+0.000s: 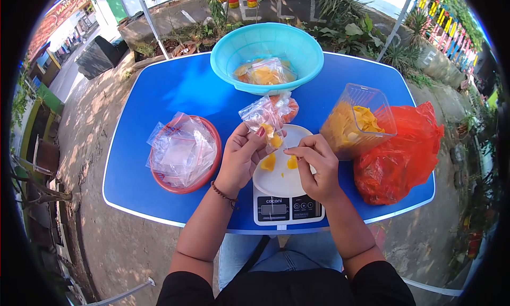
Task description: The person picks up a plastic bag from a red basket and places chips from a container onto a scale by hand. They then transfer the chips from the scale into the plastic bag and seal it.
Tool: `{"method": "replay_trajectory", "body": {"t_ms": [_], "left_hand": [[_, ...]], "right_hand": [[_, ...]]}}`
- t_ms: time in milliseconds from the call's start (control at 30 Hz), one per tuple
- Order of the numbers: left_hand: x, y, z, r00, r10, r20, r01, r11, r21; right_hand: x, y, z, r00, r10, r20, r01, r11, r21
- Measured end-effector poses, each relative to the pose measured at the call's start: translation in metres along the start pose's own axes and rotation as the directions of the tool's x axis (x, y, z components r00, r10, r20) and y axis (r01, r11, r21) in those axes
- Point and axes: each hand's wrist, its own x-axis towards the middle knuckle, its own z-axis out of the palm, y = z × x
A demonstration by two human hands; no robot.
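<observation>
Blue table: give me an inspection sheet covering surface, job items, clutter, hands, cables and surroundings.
Surface: blue table with pale edging; patches of sunlight and shade.
Job items: digital scale at the near edge, bearing a white plate with yellow pieces; clear container of yellow chips; red basket of clear bags; turquoise basin holding filled packets.
Clutter: red plastic bag at right, contents hidden.
Left hand: holds a partly filled clear plastic bag.
Right hand: fingertips close to that bag; grip unclear.
Cables: nothing seen.
Surroundings: outdoors; plants and metal poles beyond the table.
</observation>
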Motion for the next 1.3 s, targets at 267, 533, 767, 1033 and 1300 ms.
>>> {"method": "replay_trajectory", "body": {"t_ms": [267,533,767,1033,1300], "left_hand": [[-0.003,0.003,0.006,0.992,0.004,0.128,-0.003,1.000,-0.009],[-0.006,0.000,0.002,0.993,-0.052,0.107,0.029,0.978,0.207],[-0.006,0.003,0.005,0.984,-0.065,0.166,0.031,0.979,0.201],[-0.006,0.004,0.004,0.992,-0.058,0.114,0.036,0.983,0.182],[-0.002,0.001,0.006,0.993,0.106,-0.043,-0.092,0.961,0.262]], "right_hand": [[0.001,0.000,0.002,0.997,0.035,-0.075,-0.034,0.999,0.003],[0.001,0.004,0.000,0.985,0.018,-0.170,-0.026,0.999,-0.042],[0.001,0.007,0.000,0.979,0.052,-0.197,-0.057,0.998,-0.017],[-0.002,0.013,0.003,0.966,0.093,-0.243,-0.082,0.995,0.055],[0.001,0.004,0.003,0.975,0.177,-0.135,-0.169,0.983,0.067]]}}
